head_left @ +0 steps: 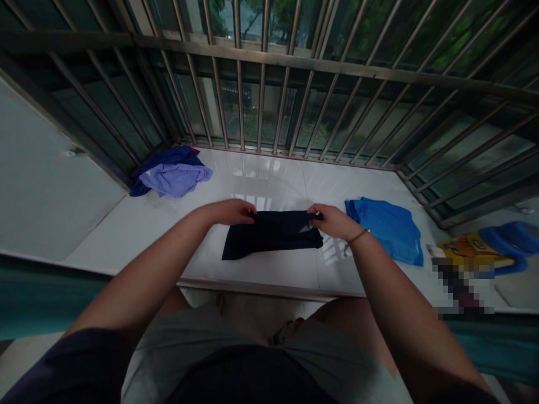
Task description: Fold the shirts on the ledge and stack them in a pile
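A dark, nearly black garment (278, 231), folded into a long strip, lies on the white tiled ledge (269, 272) in front of me. My left hand (236, 212) pinches its upper edge near the left end. At the upper right corner, my right hand (330, 220) grips the cloth between thumb and fingers. A small pale print shows on the fabric beside the right fingertips. The lower left corner of the garment spreads out flat on the tiles. Its exact kind cannot be made out.
Folded blue clothing (389, 227) lies to the right. At the far left sits a loose heap with a lavender garment (174, 178) over dark blue cloth (179, 154). A yellow and blue container (480, 247) stands far right. Metal window bars (261, 106) close off the back.
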Demonstrator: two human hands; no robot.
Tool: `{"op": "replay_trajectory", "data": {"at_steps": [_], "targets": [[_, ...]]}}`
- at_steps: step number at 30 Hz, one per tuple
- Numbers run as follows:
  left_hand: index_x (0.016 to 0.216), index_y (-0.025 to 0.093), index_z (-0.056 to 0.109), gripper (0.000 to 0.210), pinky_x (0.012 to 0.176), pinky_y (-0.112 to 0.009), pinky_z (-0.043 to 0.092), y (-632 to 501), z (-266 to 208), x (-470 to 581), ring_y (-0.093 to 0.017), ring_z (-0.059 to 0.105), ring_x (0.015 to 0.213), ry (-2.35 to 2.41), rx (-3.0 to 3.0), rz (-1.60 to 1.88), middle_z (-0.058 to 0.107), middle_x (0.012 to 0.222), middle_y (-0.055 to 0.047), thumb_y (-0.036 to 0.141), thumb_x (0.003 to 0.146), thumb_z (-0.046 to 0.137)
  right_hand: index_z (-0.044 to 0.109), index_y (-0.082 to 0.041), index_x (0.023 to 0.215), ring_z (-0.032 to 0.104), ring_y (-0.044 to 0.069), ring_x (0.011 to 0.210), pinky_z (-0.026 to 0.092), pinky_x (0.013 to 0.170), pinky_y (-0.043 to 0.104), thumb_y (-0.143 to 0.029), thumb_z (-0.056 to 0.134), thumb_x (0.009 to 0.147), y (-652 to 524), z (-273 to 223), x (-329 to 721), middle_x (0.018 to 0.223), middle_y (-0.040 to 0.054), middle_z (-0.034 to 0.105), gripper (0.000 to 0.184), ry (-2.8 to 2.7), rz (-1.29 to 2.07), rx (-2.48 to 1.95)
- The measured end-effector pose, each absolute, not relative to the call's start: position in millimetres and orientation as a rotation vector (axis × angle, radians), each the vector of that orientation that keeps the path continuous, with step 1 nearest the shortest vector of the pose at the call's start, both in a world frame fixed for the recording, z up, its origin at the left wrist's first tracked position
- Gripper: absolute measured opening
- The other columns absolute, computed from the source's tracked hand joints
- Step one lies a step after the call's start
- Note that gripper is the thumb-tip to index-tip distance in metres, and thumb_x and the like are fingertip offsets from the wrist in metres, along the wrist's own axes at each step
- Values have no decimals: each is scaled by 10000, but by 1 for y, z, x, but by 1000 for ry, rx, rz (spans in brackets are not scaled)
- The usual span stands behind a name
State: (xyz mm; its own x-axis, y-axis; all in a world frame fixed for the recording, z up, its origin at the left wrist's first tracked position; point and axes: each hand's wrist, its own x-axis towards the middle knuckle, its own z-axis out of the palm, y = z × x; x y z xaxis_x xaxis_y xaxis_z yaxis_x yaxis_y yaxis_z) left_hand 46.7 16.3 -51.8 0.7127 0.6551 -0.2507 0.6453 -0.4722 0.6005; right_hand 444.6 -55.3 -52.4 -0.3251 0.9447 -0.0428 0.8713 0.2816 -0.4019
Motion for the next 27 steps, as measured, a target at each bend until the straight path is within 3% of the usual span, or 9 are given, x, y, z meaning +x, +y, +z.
{"op": "replay_trajectory", "data": {"at_steps": [4, 8, 12, 16, 20, 24, 27], "targets": [[1182, 213, 805, 244, 963, -387, 563, 60, -14, 59, -280, 754, 1048, 1377, 2378, 496, 839, 1074, -70, 291, 982, 689, 767, -164, 1211, 689, 323, 1109, 535, 1009, 432, -176, 621, 1000, -20, -27, 432, 1197, 167, 774, 256, -2193, 45, -1686], [1282, 238, 796, 315, 1192, -520, 520, 26, -40, 58, -320, 715, 1298, 1331, 2519, 898, 826, 1331, -108, 187, 1021, 627, 751, -171, 1288, 633, 359, 1258, 498, 1109, 496, -164, 568, 1037, -41, -58, 424, 1334, 193, 739, 311, -2125, -195, -1590], [1223, 250, 823, 345, 1274, -625, 474, -40, -116, 48, -352, 686, 1406, 1274, 2616, 735, 765, 1501, -129, 97, 958, 661, 768, -206, 1245, 620, 356, 1335, 499, 1145, 512, -97, 606, 963, -78, -115, 426, 1407, 168, 727, 344, -2279, -84, -1646], [1399, 249, 772, 377, 1265, -627, 517, -88, -176, 36, -365, 678, 1453, 1398, 2518, 663, 702, 1596, -169, 203, 1044, 656, 740, -199, 1309, 622, 361, 1360, 513, 1189, 528, -142, 618, 994, -109, -149, 424, 1453, 191, 691, 343, -2219, -58, -1711], [1439, 210, 738, 375, 1292, -609, 516, -109, -191, 22, -360, 695, 1448, 1434, 2454, 711, 710, 1583, -196, 301, 1087, 647, 701, -185, 1399, 647, 402, 1299, 560, 1129, 562, -308, 634, 1070, -140, -160, 421, 1415, 229, 682, 357, -2057, -113, -1770], [1374, 228, 769, 324, 1349, -697, 420, -125, -188, 17, -372, 678, 1486, 1465, 2474, 622, 705, 1607, -181, 286, 1093, 618, 758, -211, 1276, 695, 393, 1138, 599, 1013, 553, -315, 607, 1088, -166, -163, 419, 1236, 201, 737, 263, -2090, -60, -1859], [1347, 233, 780, 310, 1380, -725, 350, -132, -186, 23, -376, 663, 1502, 1465, 2508, 577, 723, 1577, -180, 274, 1089, 615, 788, -205, 1241, 710, 373, 1165, 596, 1060, 536, -301, 595, 1106, -170, -162, 412, 1225, 183, 771, 254, -2201, 11, -1809]]}}
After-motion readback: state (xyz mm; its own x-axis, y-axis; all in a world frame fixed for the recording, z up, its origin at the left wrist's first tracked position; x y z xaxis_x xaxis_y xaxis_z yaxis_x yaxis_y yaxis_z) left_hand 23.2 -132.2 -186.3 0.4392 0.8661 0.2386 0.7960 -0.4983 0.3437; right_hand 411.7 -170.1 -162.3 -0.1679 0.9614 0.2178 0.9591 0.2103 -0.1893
